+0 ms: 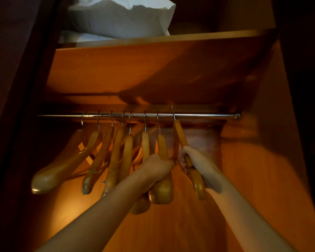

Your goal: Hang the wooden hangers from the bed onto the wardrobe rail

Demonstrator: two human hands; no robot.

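Note:
A chrome wardrobe rail (204,115) runs across the wardrobe under a shelf. Several wooden hangers (115,157) hang from its left and middle part by metal hooks. My right hand (193,160) is closed around the arm of one more wooden hanger (180,133), whose hook rises just above the rail to the right of the others. My left hand (156,168) grips the hanging hanger (162,148) beside it, near its lower end.
A wooden shelf (171,40) sits above the rail with white pillows (120,17) on it. The wardrobe's right wall (273,142) and dark left door edge (16,106) close in the sides. The rail's right portion carries nothing.

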